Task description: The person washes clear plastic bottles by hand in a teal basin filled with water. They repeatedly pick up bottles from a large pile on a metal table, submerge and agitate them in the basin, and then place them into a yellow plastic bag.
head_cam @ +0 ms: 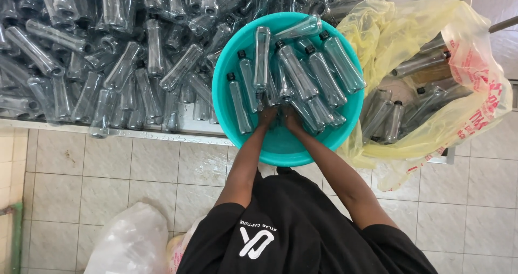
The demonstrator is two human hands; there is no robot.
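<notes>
A teal plastic basin (280, 147) stands at the edge of a table and holds several clear plastic bottles with dark caps (295, 71). Both my arms reach into it. My left hand (267, 116) lies at the lower end of an upright clear bottle (261, 58). Right beside it, my right hand (292, 118) rests under another bottle. The fingers of both hands are buried among the bottles, so their grip is hidden.
A large heap of clear empty bottles (108, 52) covers the table left of the basin. A yellow plastic bag (448, 117) with more bottles sits to the right. On the tiled floor (97, 177), a white plastic bag (132, 241) lies near my left side.
</notes>
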